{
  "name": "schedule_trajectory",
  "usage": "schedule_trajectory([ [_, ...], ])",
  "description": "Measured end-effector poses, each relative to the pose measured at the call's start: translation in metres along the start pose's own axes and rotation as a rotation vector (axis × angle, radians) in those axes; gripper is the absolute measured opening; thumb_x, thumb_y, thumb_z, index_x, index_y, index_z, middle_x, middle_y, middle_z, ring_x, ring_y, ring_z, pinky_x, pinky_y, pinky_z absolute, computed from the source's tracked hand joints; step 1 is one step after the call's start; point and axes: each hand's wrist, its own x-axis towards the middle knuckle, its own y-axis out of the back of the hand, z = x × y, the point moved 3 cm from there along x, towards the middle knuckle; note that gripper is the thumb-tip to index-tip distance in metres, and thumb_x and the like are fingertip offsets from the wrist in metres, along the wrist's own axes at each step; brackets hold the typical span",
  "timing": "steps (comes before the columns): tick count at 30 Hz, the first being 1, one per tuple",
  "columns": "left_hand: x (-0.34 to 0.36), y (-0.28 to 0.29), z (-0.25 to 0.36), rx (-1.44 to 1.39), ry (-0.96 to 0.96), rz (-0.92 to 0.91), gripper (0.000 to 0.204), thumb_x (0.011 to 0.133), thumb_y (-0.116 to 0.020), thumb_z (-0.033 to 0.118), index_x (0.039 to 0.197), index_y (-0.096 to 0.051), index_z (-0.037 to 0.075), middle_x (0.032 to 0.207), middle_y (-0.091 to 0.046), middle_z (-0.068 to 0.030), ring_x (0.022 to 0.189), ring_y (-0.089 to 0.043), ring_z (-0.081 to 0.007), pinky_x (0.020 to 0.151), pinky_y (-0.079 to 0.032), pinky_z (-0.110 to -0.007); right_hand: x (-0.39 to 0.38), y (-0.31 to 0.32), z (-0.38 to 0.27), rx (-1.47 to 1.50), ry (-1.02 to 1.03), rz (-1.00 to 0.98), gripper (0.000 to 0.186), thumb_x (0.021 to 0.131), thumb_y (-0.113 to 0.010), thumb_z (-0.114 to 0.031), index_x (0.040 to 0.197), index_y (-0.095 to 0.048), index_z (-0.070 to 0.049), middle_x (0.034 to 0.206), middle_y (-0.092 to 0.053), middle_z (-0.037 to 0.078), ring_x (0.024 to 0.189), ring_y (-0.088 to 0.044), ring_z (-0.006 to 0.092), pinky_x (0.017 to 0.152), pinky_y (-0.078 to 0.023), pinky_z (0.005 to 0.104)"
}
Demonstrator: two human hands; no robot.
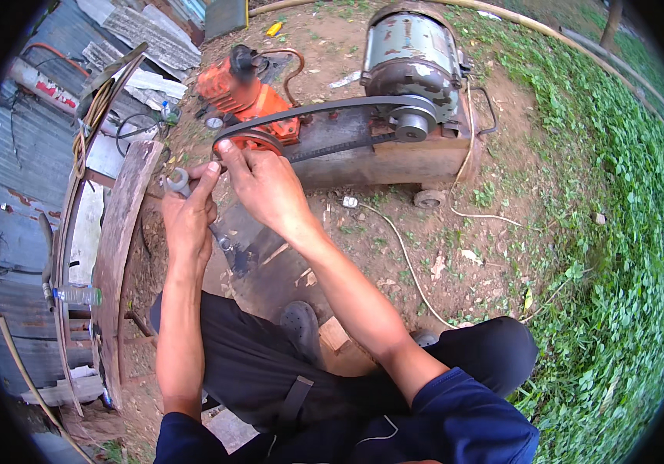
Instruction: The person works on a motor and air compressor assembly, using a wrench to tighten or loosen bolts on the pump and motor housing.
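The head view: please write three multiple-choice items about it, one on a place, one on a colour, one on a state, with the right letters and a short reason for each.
1. Where does the electric motor stand?
A. on the rusty wheeled base
B. on the grass
C. on the wooden plank

2. What colour is the compressor pump?
A. blue
B. orange
C. white

3. What does the left hand hold?
A. nothing
B. a plastic bottle
C. a metal wrench

Answers: 1 A, the motor sits on top of the base. 2 B, its body is orange. 3 C, the fingers close around the wrench, while the right hand touches the black drive belt.
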Motion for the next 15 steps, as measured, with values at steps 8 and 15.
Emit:
schedule_trajectory([
  [8,0.01,0.035,-0.016,-0.254,0.17,-0.003,0.026,0.091,-0.066,0.028,0.106,-0.062,0.006,0.087,-0.06,0.0032,0.055,-0.035,-0.0006,0.044,-0.028,-0.019,-0.012,-0.062,0.027,-0.054,0.009,-0.481,0.056,0.089,-0.059,-0.051,0.09,-0.064,0.005,0.077,-0.065,0.022,0.076,-0.066,0.0348,0.07,-0.049,0.0441],
  [15,0.02,0.086,-0.031,-0.518,0.188,0.002,0.023,0.091,-0.066,0.025,0.102,-0.058,0.006,0.094,-0.061,-0.0028,0.062,-0.044,-0.0035,0.048,-0.036,-0.02,-0.033,-0.113,0.023,0.111,-0.008,-0.604,0.021,0.096,-0.059,-0.018,0.1,-0.06,0.002,0.061,-0.055,0.003,0.052,-0.051,0.0083,0.048,-0.04,0.0263],
])
